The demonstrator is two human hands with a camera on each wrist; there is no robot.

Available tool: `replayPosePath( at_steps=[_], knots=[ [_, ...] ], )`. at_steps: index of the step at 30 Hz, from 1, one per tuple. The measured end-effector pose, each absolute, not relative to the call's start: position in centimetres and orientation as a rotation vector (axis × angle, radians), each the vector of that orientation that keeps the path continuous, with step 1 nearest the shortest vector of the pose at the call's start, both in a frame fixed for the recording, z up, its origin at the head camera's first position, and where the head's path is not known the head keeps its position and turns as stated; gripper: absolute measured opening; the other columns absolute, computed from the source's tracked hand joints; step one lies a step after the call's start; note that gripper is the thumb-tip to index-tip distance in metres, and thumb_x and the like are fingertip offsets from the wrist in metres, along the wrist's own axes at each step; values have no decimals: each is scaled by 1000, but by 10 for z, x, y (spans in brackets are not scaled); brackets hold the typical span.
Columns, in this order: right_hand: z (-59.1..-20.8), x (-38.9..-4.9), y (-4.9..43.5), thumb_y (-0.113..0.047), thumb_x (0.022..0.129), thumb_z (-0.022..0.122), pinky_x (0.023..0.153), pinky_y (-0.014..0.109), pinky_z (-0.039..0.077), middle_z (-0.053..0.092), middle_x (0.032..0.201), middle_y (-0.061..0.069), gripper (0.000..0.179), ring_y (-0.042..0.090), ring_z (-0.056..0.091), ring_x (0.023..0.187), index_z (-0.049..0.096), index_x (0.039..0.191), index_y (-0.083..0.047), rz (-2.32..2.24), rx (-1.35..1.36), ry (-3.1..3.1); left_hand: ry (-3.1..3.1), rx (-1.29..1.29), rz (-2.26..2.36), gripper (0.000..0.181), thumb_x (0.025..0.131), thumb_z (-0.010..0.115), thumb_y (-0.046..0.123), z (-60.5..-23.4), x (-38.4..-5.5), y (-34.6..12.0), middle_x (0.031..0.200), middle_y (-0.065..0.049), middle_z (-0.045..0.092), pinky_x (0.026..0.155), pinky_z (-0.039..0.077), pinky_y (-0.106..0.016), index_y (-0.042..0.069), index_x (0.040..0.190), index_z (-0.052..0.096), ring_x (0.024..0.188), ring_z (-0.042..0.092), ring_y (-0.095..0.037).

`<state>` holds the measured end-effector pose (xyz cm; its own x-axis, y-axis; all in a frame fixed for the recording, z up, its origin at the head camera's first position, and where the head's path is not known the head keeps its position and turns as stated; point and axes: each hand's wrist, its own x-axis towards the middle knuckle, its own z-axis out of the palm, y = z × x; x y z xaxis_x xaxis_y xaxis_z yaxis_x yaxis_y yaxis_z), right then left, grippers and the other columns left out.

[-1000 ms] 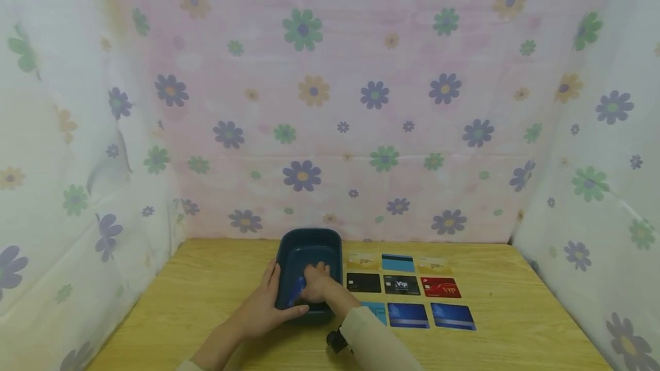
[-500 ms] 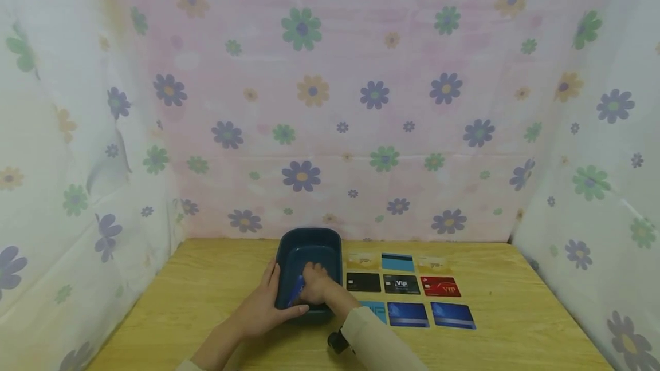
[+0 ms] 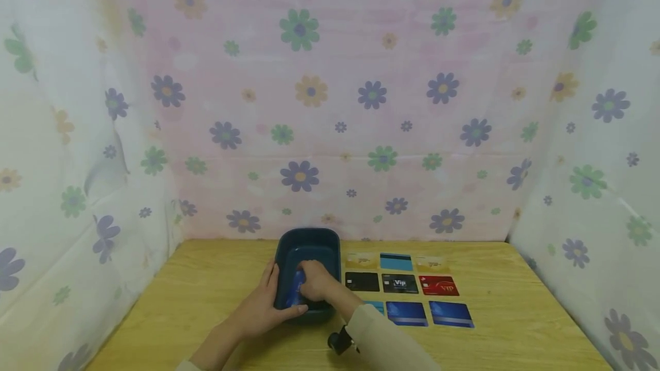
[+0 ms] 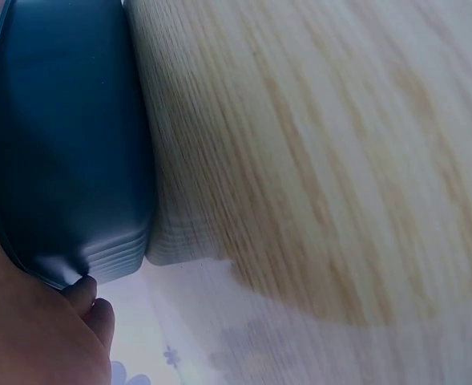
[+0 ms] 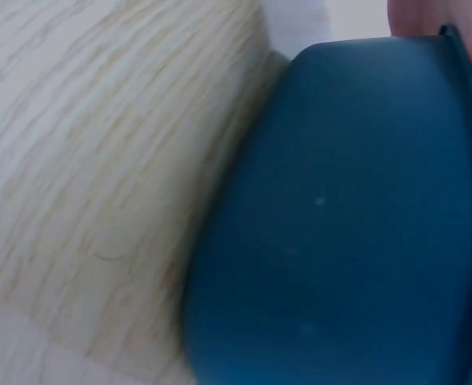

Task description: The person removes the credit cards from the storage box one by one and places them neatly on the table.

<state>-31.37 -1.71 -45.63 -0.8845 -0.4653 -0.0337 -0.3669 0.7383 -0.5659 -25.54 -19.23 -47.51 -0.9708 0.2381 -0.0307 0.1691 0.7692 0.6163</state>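
A dark blue-green plastic tray [image 3: 332, 245] with raised walls stands on the table. My left hand [image 3: 258, 308] grips its near left corner, fingers along the left side and thumb over the near rim; the left wrist view shows fingertips at the tray's wall [image 4: 67, 160]. Inside the tray, my right hand [image 3: 317, 282] reaches down with curled fingers at the right edge of a blue card [image 3: 295, 288], which it pinches. Part of that card is hidden by the hand. In the right wrist view the tray's outer wall [image 5: 332, 208] fills most of the picture.
Right of the tray lie rows of cards, among them a black card [image 3: 362, 281], a red VIP card [image 3: 439, 285] and blue cards [image 3: 406, 314]. The right sleeve [image 3: 384, 336] partly covers a light blue card [image 3: 377, 306]. Flowered cloth [image 3: 350, 153] walls the table [image 3: 222, 268].
My right hand has turned slightly and its fingers have come in over the card, of which more now shows. The left hand keeps its hold on the tray.
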Motion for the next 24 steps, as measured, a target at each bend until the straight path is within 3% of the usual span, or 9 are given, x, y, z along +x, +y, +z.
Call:
replayPosePath(
  at_steps=[7,11,17,24],
  knots=[
    [-445,-306,-11,7,83,67,87,41,54,68,119,11,45,27,64,108,68,126,-4,-937,-680,2714,2850,322,979,129,83,67,76,-475,-255,-193,171,-18,-9,106,43,-61,-2,163,2,142,39,-50],
    [-440,-303,-5,9,80,65,80,36,54,69,116,11,50,26,64,105,69,127,-8,-931,-723,2715,2849,321,968,129,83,66,77,-475,-256,-193,171,-18,-10,106,43,-62,-2,163,2,142,38,-51],
    [-432,-299,7,9,82,65,77,35,54,69,113,12,44,28,65,106,71,122,-7,-960,-767,2681,2847,307,965,130,82,67,76,-474,-256,-193,171,-17,-9,106,43,-63,-2,163,2,143,38,-50],
    [-423,-291,22,13,87,60,57,29,57,64,113,19,38,19,68,66,65,123,-1,-1192,-712,2548,2835,317,990,129,84,68,73,-472,-254,-193,170,-19,-11,108,41,-63,-3,162,-1,145,33,-51]
  ],
)
